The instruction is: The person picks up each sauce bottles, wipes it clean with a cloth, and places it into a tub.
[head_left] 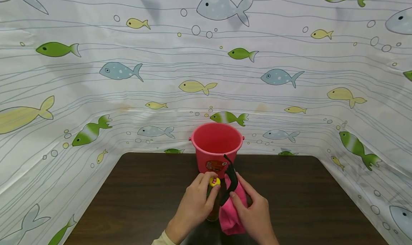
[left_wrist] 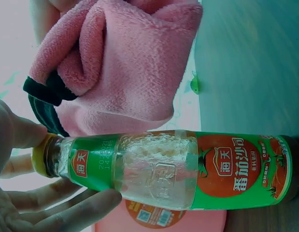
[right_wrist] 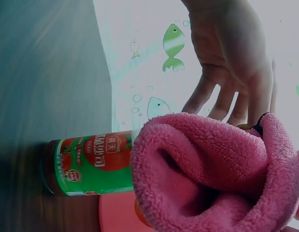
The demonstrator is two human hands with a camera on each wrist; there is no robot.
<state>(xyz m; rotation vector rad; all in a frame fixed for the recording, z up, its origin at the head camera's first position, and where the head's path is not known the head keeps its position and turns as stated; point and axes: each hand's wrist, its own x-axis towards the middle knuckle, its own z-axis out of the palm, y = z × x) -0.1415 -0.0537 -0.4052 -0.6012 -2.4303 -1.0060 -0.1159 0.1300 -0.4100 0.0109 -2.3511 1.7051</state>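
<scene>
The thumb and forefinger of the left hand [head_left: 196,198] pinch the yellow cap [head_left: 214,181] of a glass bottle [left_wrist: 163,169], while the other fingers lie loosely spread beside its neck. The right hand [head_left: 255,209] grasps a fluffy pink cloth [head_left: 233,218] between thumb and fingers, with the thumb against its black strip [head_left: 232,180]. The bottle stands upright in front of the person, a green and red label [left_wrist: 241,169] round its lower part, with the cloth just to its right; whether the two touch I cannot tell. As I judge it, the step in hand is to keep the bottle steady while the cloth is managed beside it. That would go best with a firm, level pinch and no sideways pull, since a tall bottle held only at the top could tip. The cloth is soft and bunched, with deep folds, so it seems wise to hold it by the strip, where the edge is easiest to find, and to keep loose fabric from catching the cap. Just behind stands a pink bucket [head_left: 201,159] on the dark table [head_left: 145,195], and beyond it hangs a fish-patterned curtain [head_left: 170,59].
</scene>
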